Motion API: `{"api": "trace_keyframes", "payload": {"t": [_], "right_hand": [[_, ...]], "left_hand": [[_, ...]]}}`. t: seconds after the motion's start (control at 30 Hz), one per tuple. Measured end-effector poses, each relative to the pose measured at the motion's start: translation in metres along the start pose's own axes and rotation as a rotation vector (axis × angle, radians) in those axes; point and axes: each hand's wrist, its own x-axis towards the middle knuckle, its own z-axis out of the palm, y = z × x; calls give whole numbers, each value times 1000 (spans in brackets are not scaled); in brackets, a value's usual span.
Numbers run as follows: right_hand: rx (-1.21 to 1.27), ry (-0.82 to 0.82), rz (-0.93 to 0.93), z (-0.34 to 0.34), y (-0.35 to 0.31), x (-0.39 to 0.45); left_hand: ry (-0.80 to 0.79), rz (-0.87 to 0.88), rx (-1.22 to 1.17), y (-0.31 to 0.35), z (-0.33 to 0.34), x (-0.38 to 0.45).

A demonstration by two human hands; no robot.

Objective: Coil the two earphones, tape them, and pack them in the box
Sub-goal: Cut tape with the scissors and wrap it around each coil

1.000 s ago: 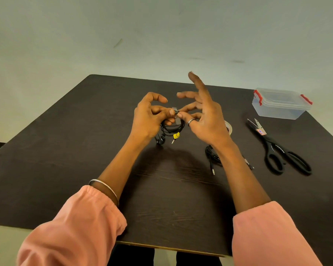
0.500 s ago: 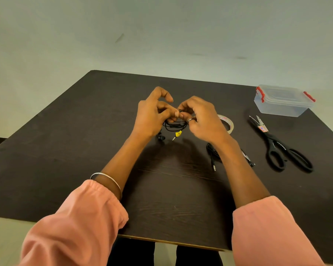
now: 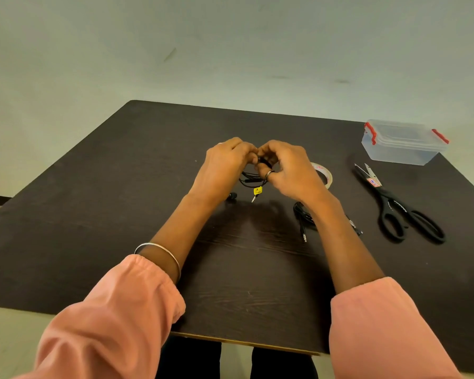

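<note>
Mid-table (image 3: 121,214), both hands' (image 3: 225,165) grip pinches the coiled earphone (image 3: 251,181).

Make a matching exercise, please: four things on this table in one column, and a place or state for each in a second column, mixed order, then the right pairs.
Things:
1. plastic box
2. scissors
3. earphone with the yellow tag
4. second earphone

Places or states:
A. held up in both hands
B. lies on the table under the right forearm
C. lid on, at the far right corner
D. lies flat, nearer than the box, at the right

Pairs: 1-C, 2-D, 3-A, 4-B
</note>
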Motion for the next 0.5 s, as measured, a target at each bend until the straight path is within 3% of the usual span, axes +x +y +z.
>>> {"api": "trace_keyframes", "payload": {"t": [0.13, 0.27, 0.37, 0.5], "right_hand": [[-98, 92, -7, 4, -4, 2], [-307, 226, -125, 13, -5, 4], [-381, 359, -182, 19, 0, 3], [-220, 370, -145, 19, 6, 1]], "left_hand": [[-36, 5, 88, 4, 2, 1], [-88, -192, -33, 7, 4, 5], [-22, -349, -301, 12, 0, 4], [-32, -530, -573, 13, 1, 2]]}}
